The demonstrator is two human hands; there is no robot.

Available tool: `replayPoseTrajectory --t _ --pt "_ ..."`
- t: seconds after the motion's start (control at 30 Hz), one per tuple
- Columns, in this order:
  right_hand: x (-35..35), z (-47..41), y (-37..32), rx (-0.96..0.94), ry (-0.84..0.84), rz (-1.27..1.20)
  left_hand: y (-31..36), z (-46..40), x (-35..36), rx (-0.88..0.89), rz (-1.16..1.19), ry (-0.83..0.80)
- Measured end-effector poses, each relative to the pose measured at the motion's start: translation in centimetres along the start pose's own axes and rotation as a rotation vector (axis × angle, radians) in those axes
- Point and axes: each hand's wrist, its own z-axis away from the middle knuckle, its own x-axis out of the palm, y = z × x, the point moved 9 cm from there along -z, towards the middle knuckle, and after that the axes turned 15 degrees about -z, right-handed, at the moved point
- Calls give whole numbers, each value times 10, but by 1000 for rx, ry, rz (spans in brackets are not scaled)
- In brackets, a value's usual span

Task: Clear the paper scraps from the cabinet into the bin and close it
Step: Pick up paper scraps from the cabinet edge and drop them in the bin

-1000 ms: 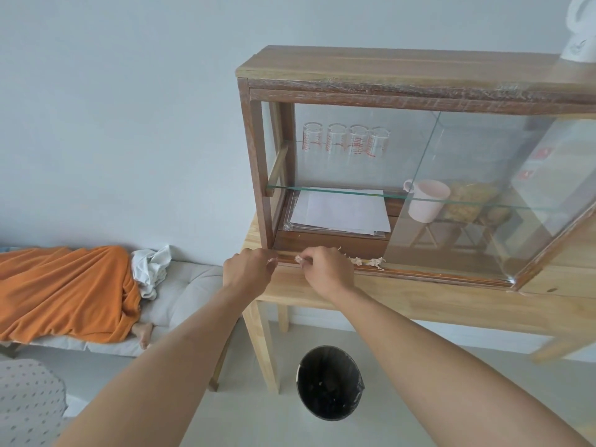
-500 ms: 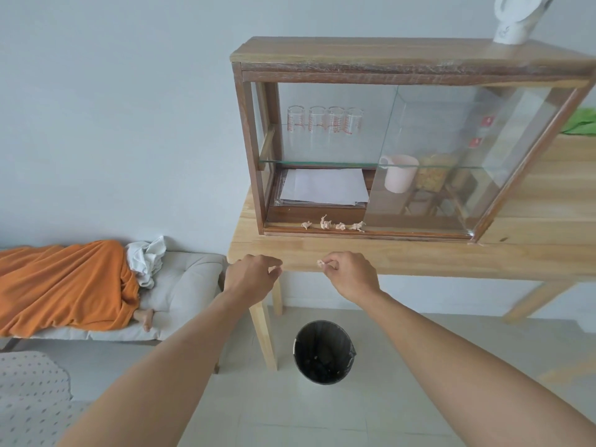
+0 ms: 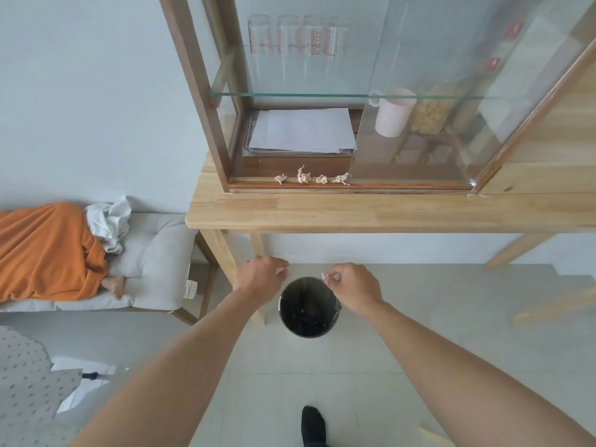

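Several crumpled paper scraps (image 3: 311,179) lie in a row on the front ledge of the wooden glass cabinet (image 3: 196,79), whose left side stands open while its sliding glass door (image 3: 451,101) covers the right. Below, a black round bin (image 3: 308,307) stands on the floor by the table leg. My left hand (image 3: 259,279) hovers just left of the bin's rim, fingers pinched on a small paper scrap. My right hand (image 3: 353,287) is over the bin's right rim, pinching another scrap (image 3: 326,275) between thumb and fingertip.
The cabinet rests on a light wooden table (image 3: 354,214). Inside are white paper sheets (image 3: 304,130), a pink cup (image 3: 392,112), and glasses (image 3: 296,40) on the glass shelf. A person under an orange blanket (image 3: 45,253) lies on a bench at left. My dark-socked foot (image 3: 312,425) is on the tiled floor.
Both hands have left the cabinet's ledge and come down to the bin, each carrying a scrap. The view has tilted downward.
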Motion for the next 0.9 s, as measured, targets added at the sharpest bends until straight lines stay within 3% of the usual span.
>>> replayPoseTrajectory --t 0.47,0.9 --pt "38 -79 81 123 -110 46 31 -75 114 -62 23 -177" --pt "24 -74 74 101 -74 49 16 -56 94 -66 47 -125"
